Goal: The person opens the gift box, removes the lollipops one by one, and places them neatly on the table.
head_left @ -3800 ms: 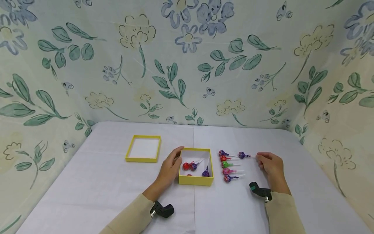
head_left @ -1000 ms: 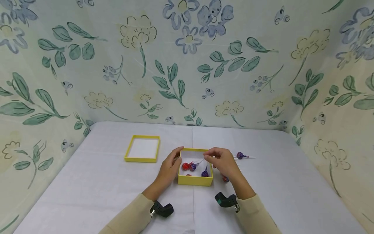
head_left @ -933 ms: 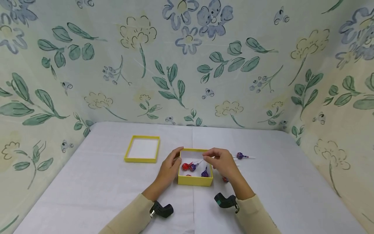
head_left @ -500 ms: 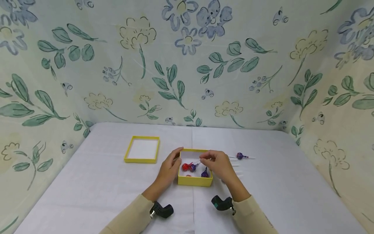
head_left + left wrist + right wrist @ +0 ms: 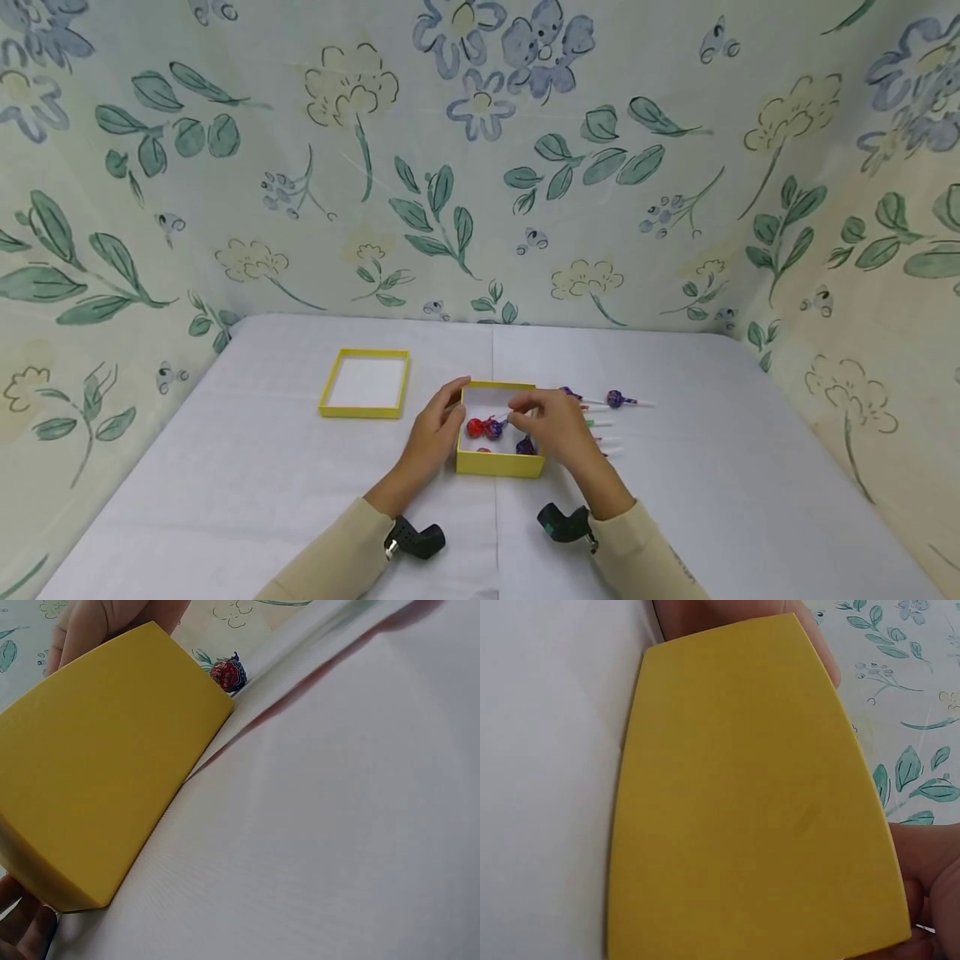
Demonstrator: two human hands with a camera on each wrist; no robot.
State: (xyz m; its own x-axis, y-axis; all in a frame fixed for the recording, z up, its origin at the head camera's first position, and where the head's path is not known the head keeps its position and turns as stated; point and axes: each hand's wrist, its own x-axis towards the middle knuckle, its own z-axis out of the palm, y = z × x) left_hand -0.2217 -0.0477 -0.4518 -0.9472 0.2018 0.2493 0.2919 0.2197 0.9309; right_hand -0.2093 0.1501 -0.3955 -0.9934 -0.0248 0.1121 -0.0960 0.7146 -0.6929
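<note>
My left hand (image 5: 433,429) grips the left side of an open yellow box (image 5: 499,464), thumb at the rim. Over the box's right part, my right hand (image 5: 557,423) reaches in, thumb and forefinger pinching the stick end of a purple lollipop (image 5: 493,429). Beside that one lies a red lollipop (image 5: 475,427); another purple lollipop (image 5: 526,447) leans near the right front corner. A reddish candy (image 5: 484,451) is mostly hidden behind the front wall. Both wrist views are largely filled by the box's yellow outer wall (image 5: 742,795).
Right of the box, several lollipops lie in a column, partly covered by my right hand. A single purple lollipop (image 5: 615,399) lies farther right. The yellow-rimmed lid (image 5: 362,412) rests at the back left of the white-covered table (image 5: 247,467), before a floral backdrop.
My right hand has left the purple lollipop at the far right and come back left to the box. Over the last second its fingertips slid down and left along a stick. My left hand stayed put.
</note>
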